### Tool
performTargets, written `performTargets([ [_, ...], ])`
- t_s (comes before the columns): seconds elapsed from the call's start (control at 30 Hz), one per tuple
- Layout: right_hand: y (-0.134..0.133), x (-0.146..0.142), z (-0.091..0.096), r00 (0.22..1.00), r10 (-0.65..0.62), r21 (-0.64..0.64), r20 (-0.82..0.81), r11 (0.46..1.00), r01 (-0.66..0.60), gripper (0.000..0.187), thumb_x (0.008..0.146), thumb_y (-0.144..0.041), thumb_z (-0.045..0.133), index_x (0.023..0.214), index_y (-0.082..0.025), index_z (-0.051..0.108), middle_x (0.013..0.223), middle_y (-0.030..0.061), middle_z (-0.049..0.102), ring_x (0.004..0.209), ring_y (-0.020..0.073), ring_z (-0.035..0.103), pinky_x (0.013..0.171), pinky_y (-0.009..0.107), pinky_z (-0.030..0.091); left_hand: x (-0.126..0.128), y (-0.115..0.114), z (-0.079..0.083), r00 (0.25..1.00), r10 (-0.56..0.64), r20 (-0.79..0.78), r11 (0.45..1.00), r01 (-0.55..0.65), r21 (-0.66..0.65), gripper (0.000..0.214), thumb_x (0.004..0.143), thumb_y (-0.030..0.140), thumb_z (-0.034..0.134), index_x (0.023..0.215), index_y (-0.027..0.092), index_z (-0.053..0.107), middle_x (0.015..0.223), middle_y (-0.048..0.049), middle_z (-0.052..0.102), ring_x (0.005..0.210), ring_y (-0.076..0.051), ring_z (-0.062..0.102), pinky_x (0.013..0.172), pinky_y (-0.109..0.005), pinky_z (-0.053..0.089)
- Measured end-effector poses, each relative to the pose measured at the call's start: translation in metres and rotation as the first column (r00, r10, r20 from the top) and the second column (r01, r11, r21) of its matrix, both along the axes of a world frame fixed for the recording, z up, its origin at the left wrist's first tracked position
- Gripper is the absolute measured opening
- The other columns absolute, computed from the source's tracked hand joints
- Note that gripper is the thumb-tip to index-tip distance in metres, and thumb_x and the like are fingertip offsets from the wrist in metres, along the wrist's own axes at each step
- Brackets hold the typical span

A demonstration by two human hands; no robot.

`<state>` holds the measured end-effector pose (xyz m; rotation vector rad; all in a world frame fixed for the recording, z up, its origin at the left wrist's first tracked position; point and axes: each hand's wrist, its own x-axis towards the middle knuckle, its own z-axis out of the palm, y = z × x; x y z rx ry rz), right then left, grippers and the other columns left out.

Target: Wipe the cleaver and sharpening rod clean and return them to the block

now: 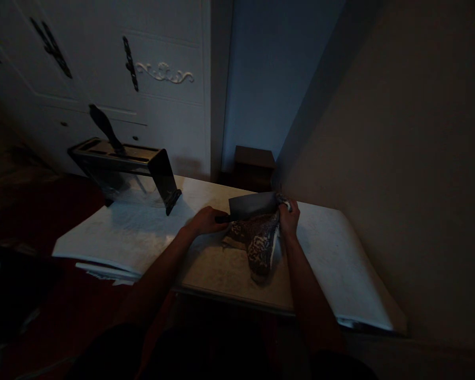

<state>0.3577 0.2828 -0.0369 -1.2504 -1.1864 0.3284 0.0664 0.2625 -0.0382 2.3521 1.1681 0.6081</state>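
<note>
My left hand [206, 220] is closed round the dark handle of a cleaver [250, 205], whose broad blade lies sideways above the table. My right hand [289, 215] grips a patterned brown cloth [257, 240] bunched against the far end of the blade. The cloth hangs down from the blade onto the pale table top [214, 269]. The room is dim, so fine detail of the fingers is hard to make out.
A metal knife block [122, 163] with one dark handle sticking up stands at the back left of the table. White sheets [114, 237] cover the table's left and right parts [348, 264]. White cabinet doors [162, 89] and a small brown stand [253, 166] lie behind; a wall runs along the right.
</note>
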Motion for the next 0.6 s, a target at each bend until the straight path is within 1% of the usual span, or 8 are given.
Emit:
performTargets([
  [0.13, 0.001, 0.002, -0.001, 1.000, -0.014, -0.058, -0.028, 0.998, 0.013, 0.026, 0.070, -0.033, 0.051, 0.084, -0.015, 0.064, 0.086, 0.0041, 0.062, 0.083, 0.0188, 0.054, 0.083, 0.033, 0.043, 0.003, 0.001, -0.005, 0.997, 0.044, 0.063, 0.999, -0.042, -0.029, 0.027, 0.079, 0.037, 0.060, 0.081, 0.013, 0.071, 0.064, -0.0015, 0.064, 0.057, -0.011, 0.053, 0.055, -0.021, 0.032],
  [0.23, 0.001, 0.001, -0.001, 0.997, -0.018, -0.096, -0.071, 0.995, 0.011, 0.029, 0.069, -0.034, 0.051, 0.086, -0.015, 0.065, 0.086, 0.0046, 0.064, 0.082, 0.0188, 0.055, 0.083, 0.034, 0.043, 0.006, 0.001, -0.006, 0.990, 0.089, 0.110, 0.995, -0.083, -0.056, 0.029, 0.078, 0.037, 0.061, 0.086, 0.012, 0.073, 0.070, -0.0036, 0.068, 0.061, -0.013, 0.057, 0.057, -0.022, 0.035],
  [0.37, 0.000, 0.000, 0.001, 0.993, 0.008, -0.099, -0.120, 0.995, -0.020, 0.031, 0.069, -0.035, 0.052, 0.087, -0.014, 0.066, 0.087, 0.0054, 0.066, 0.081, 0.0185, 0.055, 0.081, 0.032, 0.044, 0.011, 0.002, -0.008, 0.975, 0.139, 0.176, 0.987, -0.122, -0.104, 0.029, 0.076, 0.037, 0.061, 0.086, 0.011, 0.073, 0.074, -0.0044, 0.069, 0.066, -0.015, 0.060, 0.060, -0.023, 0.039],
  [0.53, -0.001, -0.001, 0.004, 0.989, 0.031, -0.099, -0.145, 0.994, -0.046, 0.032, 0.069, -0.033, 0.052, 0.089, -0.014, 0.066, 0.083, 0.0036, 0.066, 0.077, 0.0173, 0.055, 0.077, 0.031, 0.045, 0.016, 0.003, -0.011, 0.934, 0.229, 0.274, 0.969, -0.193, -0.152, 0.027, 0.073, 0.036, 0.066, 0.082, 0.012, 0.072, 0.073, -0.0027, 0.067, 0.066, -0.014, 0.059, 0.060, -0.023, 0.040],
  [0.6, -0.001, -0.002, 0.003, 0.990, 0.042, -0.109, -0.134, 0.992, -0.057, 0.031, 0.068, -0.033, 0.052, 0.088, -0.014, 0.066, 0.084, 0.0038, 0.066, 0.078, 0.0181, 0.056, 0.079, 0.032, 0.046, 0.019, 0.002, -0.011, 0.906, 0.271, 0.325, 0.957, -0.217, -0.193, 0.027, 0.072, 0.037, 0.067, 0.080, 0.012, 0.071, 0.067, -0.0013, 0.064, 0.059, -0.012, 0.055, 0.055, -0.022, 0.038],
])
